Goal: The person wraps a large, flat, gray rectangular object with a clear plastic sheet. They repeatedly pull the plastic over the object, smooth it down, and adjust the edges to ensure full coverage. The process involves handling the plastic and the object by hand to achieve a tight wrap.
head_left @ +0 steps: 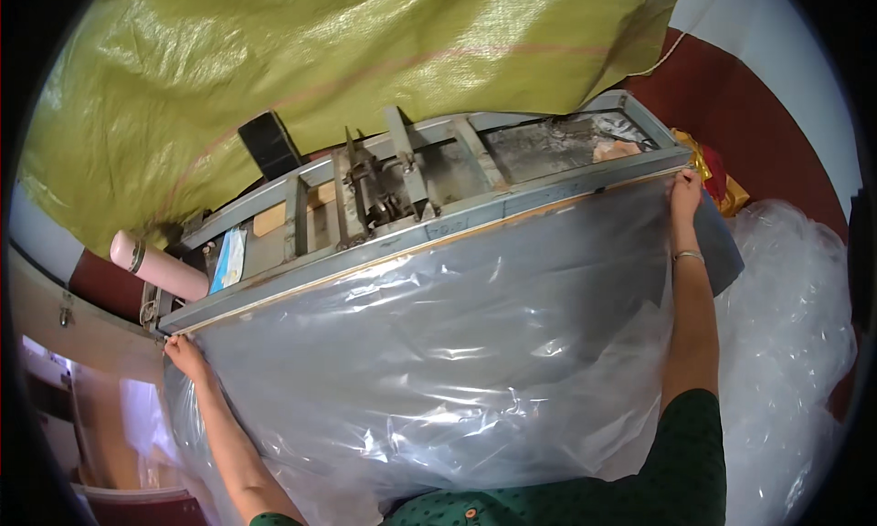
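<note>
A wide sheet of clear plastic film [438, 343] lies spread over a grey surface, wrinkled and shiny toward my body. Its far edge runs along a long metal frame [384, 247], beside a thin orange-brown strip [512, 215]. At the film's far left corner, my left hand [185, 355] is closed with its fingertips pinched on the edge. My right hand [685, 195], a bangle on its wrist, pinches the film near the frame's right end. Between the two hands the edge looks drawn fairly straight. The fingertips themselves are partly hidden.
Inside the frame are crossbars and a rusty hinge-like mechanism [384, 202]. A pink bottle [160, 266] leans at the left end, near a dark phone-like slab [269, 145]. Yellow-green woven sheeting [365, 51] covers the back. More clear film [786, 343] is heaped at right.
</note>
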`<state>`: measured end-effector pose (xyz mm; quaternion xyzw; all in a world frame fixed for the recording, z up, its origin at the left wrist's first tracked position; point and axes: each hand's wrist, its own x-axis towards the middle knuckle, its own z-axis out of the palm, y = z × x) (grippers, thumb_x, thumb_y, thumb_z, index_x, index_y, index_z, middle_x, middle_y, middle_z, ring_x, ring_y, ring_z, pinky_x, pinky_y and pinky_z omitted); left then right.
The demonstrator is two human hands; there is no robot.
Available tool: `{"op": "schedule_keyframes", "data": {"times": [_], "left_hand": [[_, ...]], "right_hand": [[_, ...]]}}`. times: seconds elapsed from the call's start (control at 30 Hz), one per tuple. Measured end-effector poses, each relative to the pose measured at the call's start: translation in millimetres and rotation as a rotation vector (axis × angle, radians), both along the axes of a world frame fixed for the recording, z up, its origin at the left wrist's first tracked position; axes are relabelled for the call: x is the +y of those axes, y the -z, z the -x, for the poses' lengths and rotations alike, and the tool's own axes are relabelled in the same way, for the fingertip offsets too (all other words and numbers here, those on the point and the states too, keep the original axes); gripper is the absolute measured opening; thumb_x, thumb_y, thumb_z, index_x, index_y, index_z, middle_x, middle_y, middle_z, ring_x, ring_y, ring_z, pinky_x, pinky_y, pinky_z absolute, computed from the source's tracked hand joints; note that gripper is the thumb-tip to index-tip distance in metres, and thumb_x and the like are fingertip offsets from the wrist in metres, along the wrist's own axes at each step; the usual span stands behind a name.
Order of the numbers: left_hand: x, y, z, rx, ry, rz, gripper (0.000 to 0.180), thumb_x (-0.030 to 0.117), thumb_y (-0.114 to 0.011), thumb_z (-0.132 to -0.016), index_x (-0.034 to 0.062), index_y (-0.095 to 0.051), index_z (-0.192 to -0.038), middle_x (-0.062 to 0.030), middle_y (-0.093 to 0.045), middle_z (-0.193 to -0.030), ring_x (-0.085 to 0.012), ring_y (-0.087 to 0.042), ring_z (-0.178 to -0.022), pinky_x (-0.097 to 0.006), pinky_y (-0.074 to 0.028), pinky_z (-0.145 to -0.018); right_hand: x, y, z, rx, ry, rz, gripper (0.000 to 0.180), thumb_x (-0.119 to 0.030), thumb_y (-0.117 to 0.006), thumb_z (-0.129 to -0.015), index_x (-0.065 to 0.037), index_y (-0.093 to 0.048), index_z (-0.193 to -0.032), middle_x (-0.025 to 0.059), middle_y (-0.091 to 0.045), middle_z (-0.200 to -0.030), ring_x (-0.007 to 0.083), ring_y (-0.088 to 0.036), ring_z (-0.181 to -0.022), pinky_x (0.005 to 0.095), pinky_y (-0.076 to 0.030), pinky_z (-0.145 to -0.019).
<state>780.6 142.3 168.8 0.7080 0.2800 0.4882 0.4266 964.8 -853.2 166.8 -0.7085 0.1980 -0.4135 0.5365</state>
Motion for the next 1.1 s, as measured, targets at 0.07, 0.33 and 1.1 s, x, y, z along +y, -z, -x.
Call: {"op": "schedule_keyframes", "data": {"times": [0.07, 0.33, 1.1], "left_hand": [[-19, -1, -2, -0.017, 0.005, 0.028, 0.008, 0.014, -0.046, -0.084, 0.0082, -0.045, -0.090, 0.0003, -0.047, -0.071, -0.0090, -0.043, -0.056, -0.024, -0.037, -0.046], [-38, -30, 20, 0.104, 0.337, -0.102, 0.002, 0.005, -0.050, -0.084, 0.0054, -0.049, -0.085, 0.0011, -0.047, -0.070, -0.0067, -0.044, -0.058, -0.020, -0.038, -0.053], [-163, -86, 158, 0.604, 0.640, -0.471, 0.013, 0.015, -0.055, -0.083, 0.0025, -0.051, -0.081, -0.0147, -0.057, -0.072, -0.0316, -0.056, -0.069, -0.036, -0.043, -0.061]], "right_hand": [[8, -11, 8, 0.054, -0.016, -0.057, 0.014, -0.012, -0.050, -0.087, -0.009, -0.046, -0.101, 0.0073, -0.055, -0.063, 0.0111, -0.050, -0.049, 0.0231, -0.038, -0.040], [103, -86, 12, -0.065, 0.198, 0.633, 0.016, -0.010, -0.052, -0.086, -0.001, -0.054, -0.099, 0.0117, -0.059, -0.092, 0.0206, -0.058, -0.086, 0.0308, -0.044, -0.079], [482, -52, 163, 0.115, -1.223, 0.407, 0.017, -0.018, -0.066, -0.077, -0.002, -0.062, -0.078, 0.0047, -0.061, -0.065, 0.0099, -0.054, -0.062, 0.0264, -0.043, -0.059]]}}
